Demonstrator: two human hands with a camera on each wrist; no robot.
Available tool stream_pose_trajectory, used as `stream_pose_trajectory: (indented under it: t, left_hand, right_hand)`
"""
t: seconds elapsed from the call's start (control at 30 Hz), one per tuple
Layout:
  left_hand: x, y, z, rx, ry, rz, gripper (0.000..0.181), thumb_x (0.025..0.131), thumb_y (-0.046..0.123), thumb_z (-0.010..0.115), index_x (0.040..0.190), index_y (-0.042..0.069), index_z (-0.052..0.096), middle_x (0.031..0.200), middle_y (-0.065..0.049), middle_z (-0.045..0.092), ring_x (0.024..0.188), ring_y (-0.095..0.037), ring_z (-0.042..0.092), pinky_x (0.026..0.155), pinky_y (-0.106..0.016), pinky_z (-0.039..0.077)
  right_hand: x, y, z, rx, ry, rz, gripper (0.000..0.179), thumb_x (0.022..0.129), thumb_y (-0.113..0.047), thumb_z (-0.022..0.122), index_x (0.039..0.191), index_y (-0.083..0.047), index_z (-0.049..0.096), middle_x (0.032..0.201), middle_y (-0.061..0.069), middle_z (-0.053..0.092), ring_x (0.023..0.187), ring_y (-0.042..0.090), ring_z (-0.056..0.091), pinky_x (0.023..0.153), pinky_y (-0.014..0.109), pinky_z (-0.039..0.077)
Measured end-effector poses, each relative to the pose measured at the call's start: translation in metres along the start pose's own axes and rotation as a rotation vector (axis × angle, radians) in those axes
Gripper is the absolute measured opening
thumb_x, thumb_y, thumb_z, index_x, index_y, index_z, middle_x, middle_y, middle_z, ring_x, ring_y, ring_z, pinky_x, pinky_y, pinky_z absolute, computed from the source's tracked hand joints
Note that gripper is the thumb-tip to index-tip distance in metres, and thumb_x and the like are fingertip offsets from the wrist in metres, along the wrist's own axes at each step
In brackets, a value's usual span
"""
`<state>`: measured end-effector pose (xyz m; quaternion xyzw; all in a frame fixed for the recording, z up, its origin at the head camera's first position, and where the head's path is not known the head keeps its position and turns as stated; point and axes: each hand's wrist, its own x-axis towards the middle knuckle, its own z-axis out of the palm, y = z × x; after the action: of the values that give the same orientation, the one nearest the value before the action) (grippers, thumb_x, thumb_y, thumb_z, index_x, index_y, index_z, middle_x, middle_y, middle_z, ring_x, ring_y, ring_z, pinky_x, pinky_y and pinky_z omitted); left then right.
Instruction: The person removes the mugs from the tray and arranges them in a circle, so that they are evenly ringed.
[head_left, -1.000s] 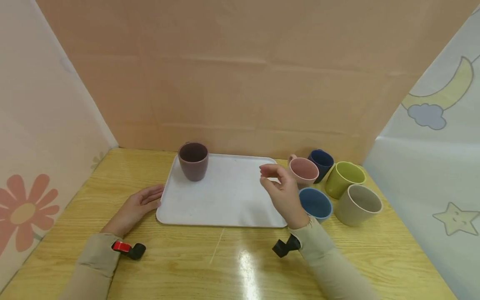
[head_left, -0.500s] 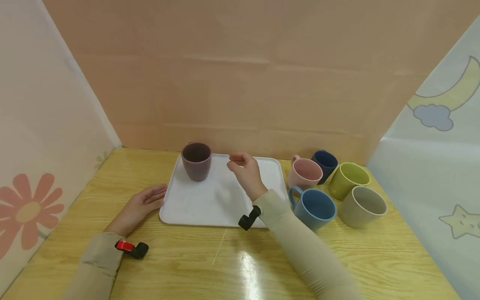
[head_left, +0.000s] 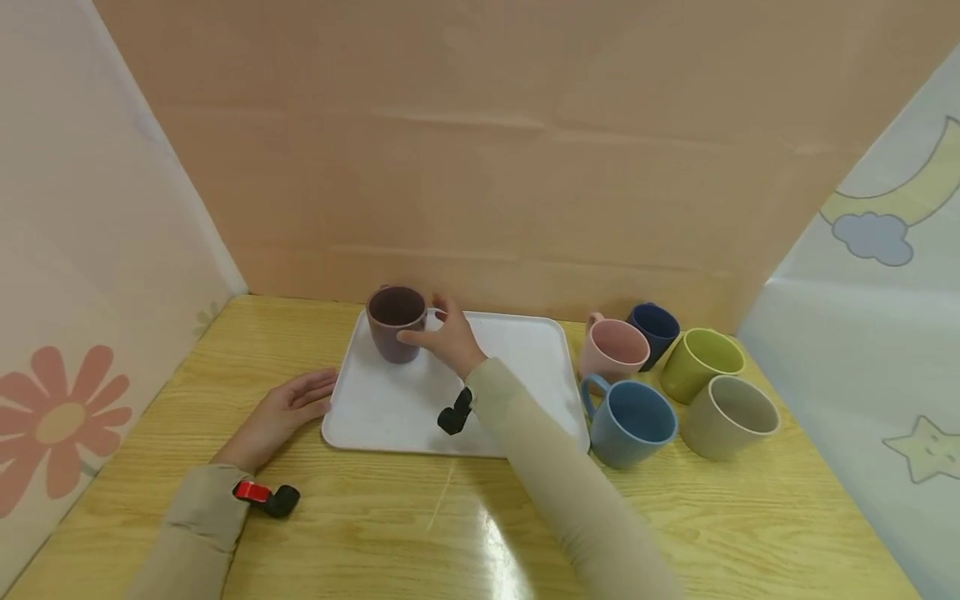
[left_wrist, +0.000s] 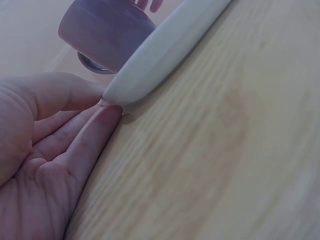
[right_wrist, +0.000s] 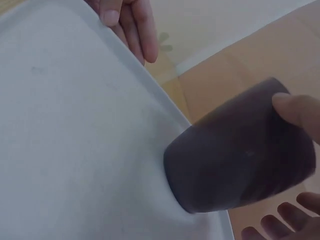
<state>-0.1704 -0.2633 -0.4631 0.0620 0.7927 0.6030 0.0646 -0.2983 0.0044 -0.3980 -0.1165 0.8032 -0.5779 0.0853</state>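
A dark purple mug [head_left: 396,329] stands upright near the far left corner of a white tray [head_left: 480,408]. My right hand [head_left: 452,337] is at the mug's right side. Its thumb lies over the mug's near side by the rim, and the other fingers are spread apart beyond it, clear of the wall in the right wrist view [right_wrist: 295,220]. At the tray's left edge, my left hand [head_left: 288,408] pinches the rim. In the left wrist view, its thumb [left_wrist: 75,92] is on the rim with fingertips against the edge below. The mug's handle faces the back wall.
Right of the tray stand a pink mug [head_left: 611,350], a dark blue mug [head_left: 654,332], a light blue mug [head_left: 633,425], a yellow-green mug [head_left: 701,367] and a beige mug [head_left: 729,417]. An orange-brown wall backs the wooden table [head_left: 375,517].
My right hand has moved left across the tray from beside the pink mug to the purple mug, its fingers spreading. The left hand stays at the tray edge.
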Motion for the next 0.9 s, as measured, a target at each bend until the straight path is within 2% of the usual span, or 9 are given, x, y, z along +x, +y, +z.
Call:
stream_pose_trajectory:
  t: [0.13, 0.27, 0.4, 0.53, 0.7, 0.9]
  left_hand:
    - [-0.002, 0.003, 0.002, -0.009, -0.004, 0.001, 0.064, 0.103, 0.025, 0.063, 0.156, 0.000, 0.035, 0.155, -0.022, 0.043, 0.143, -0.036, 0.039, 0.096, -0.007, 0.040]
    - [-0.002, 0.003, 0.001, 0.000, -0.006, -0.009, 0.065, 0.103, 0.025, 0.062, 0.156, 0.001, 0.035, 0.155, -0.022, 0.043, 0.144, -0.038, 0.038, 0.095, -0.007, 0.040]
    - [-0.001, 0.002, 0.001, 0.009, -0.002, -0.022, 0.065, 0.103, 0.027, 0.063, 0.156, 0.002, 0.035, 0.155, -0.020, 0.043, 0.144, -0.035, 0.039, 0.095, -0.007, 0.041]
    - [0.000, 0.001, 0.001, -0.002, -0.003, -0.007, 0.065, 0.103, 0.026, 0.063, 0.156, 0.001, 0.035, 0.155, -0.022, 0.042, 0.143, -0.036, 0.039, 0.095, -0.007, 0.041]
    - [0.001, 0.000, 0.001, -0.027, -0.013, 0.011, 0.065, 0.103, 0.024, 0.063, 0.156, 0.000, 0.035, 0.155, -0.023, 0.042, 0.143, -0.038, 0.038, 0.095, -0.008, 0.041]
    - [0.000, -0.002, 0.000, -0.015, -0.007, 0.006, 0.065, 0.103, 0.025, 0.063, 0.156, 0.001, 0.035, 0.154, -0.022, 0.043, 0.143, -0.038, 0.038, 0.095, -0.008, 0.042]
  right_hand:
    - [0.004, 0.001, 0.010, -0.069, -0.011, -0.091, 0.099, 0.075, -0.026, 0.093, 0.155, -0.009, 0.036, 0.152, 0.006, 0.045, 0.140, 0.025, 0.043, 0.114, 0.044, 0.037]
    - [0.007, -0.002, 0.016, -0.075, -0.011, -0.157, 0.093, 0.073, -0.025, 0.094, 0.149, -0.013, 0.042, 0.143, 0.001, 0.052, 0.133, 0.018, 0.049, 0.112, 0.040, 0.039]
    - [0.008, -0.005, 0.018, -0.065, 0.006, -0.132, 0.092, 0.074, -0.027, 0.093, 0.149, -0.012, 0.042, 0.143, 0.001, 0.053, 0.132, 0.018, 0.050, 0.110, 0.041, 0.041]
    - [0.008, -0.005, 0.019, -0.090, 0.029, -0.109, 0.092, 0.074, -0.029, 0.093, 0.149, -0.012, 0.043, 0.143, 0.002, 0.053, 0.132, 0.019, 0.051, 0.109, 0.041, 0.042]
    - [0.006, -0.001, 0.018, -0.098, 0.069, -0.121, 0.090, 0.073, -0.030, 0.094, 0.147, -0.014, 0.046, 0.141, 0.000, 0.054, 0.129, 0.018, 0.052, 0.107, 0.039, 0.044]
    - [-0.004, 0.003, 0.022, -0.035, 0.130, -0.164, 0.086, 0.068, -0.027, 0.097, 0.142, -0.016, 0.053, 0.134, -0.002, 0.060, 0.123, 0.016, 0.056, 0.103, 0.038, 0.048]
